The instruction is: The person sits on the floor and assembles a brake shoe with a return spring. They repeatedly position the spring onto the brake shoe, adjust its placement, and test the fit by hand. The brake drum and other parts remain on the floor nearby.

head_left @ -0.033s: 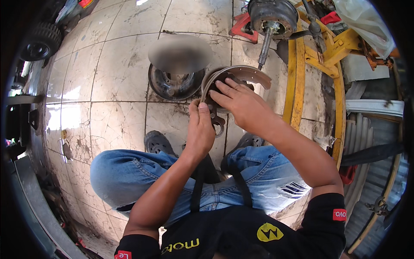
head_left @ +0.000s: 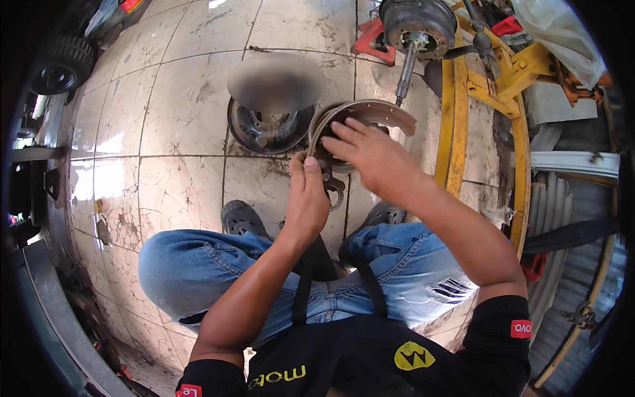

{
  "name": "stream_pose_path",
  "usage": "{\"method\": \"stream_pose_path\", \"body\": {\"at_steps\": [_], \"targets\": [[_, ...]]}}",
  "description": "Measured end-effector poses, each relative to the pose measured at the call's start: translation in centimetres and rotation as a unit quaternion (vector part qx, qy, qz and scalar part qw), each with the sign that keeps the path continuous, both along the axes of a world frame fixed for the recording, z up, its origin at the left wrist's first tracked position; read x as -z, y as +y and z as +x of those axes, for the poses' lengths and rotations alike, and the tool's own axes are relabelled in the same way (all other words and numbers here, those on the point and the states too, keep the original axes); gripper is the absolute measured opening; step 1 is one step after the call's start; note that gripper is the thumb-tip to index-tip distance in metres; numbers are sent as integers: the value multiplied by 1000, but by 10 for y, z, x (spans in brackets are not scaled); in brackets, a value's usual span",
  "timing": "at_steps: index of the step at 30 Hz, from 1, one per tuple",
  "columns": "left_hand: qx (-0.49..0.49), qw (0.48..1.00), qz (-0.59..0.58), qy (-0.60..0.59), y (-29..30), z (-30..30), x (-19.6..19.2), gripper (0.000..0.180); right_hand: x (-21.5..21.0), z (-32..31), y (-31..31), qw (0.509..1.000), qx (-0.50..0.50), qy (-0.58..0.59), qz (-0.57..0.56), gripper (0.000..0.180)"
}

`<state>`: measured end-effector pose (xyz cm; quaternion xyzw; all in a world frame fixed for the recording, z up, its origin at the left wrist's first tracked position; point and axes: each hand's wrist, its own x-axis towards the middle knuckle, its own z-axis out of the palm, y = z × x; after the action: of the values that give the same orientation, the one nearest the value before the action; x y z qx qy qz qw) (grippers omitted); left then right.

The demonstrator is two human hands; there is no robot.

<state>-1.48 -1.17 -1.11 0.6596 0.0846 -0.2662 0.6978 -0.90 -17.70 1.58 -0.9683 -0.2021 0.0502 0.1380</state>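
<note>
Tiled flr (head_left: 178,119) below, L hand (head_left: 308,198) grips brake shoe (head_left: 390,115), open R hand (head_left: 380,159) shifted slightly vs. prev.

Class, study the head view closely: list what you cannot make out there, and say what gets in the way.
All in the head view:
- Most left hand fingertips: hidden behind the curved brake shoe.
- Whatever lies beneath the right hand: covered by that hand.
- Upper part of the black round dish: smeared by an oval blur.
- Top of the rusty drum: cut off by the upper edge.
</note>
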Motion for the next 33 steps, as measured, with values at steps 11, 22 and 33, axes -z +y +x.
{"method": "stream_pose_path", "body": {"at_steps": [11, 22, 33], "targets": [[3, 999, 18, -28, 1, 0, 15, 49, 3, 3, -16, 994, 103, -44, -9, 47], [19, 998, 41, -43, 3, 0, 27, 46, 4, -4, 1, 994, 47, -79, -53, 44], [-8, 1000, -23, -1, 2, 0, -1, 46, -2, -8, 12, 996, 40, -59, -50, 47]]}}
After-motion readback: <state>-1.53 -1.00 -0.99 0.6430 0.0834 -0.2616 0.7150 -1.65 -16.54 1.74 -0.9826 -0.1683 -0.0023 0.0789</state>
